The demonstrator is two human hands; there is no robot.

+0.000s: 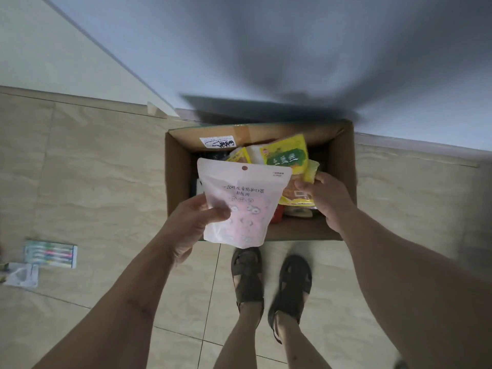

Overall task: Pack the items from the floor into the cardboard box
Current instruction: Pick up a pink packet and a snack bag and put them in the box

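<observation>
The person stands over the cardboard box (343, 166), which sits on the tiled floor (93, 182) against the wall and already holds several packets. The left hand (191, 222) grips a white pouch (239, 206) by its lower left edge, thumb across the front, and holds it upright above the near left part of the opening. The right hand (327, 198) pinches a yellow snack packet (295, 169) by its right edge, just inside the box at the right. The step in hand looks like placing both items. To do it well, the snack packet should go down first, laid flat or slid against the right wall, so the pouch has room on the left. The pouch is wide and soft, so tipping it flat over the lower items would probably keep it from standing up above the rim. A pack of toothbrushes (50, 254) and a clear blister pack (21, 274) lie on the floor well apart to the left, not yet packed.
</observation>
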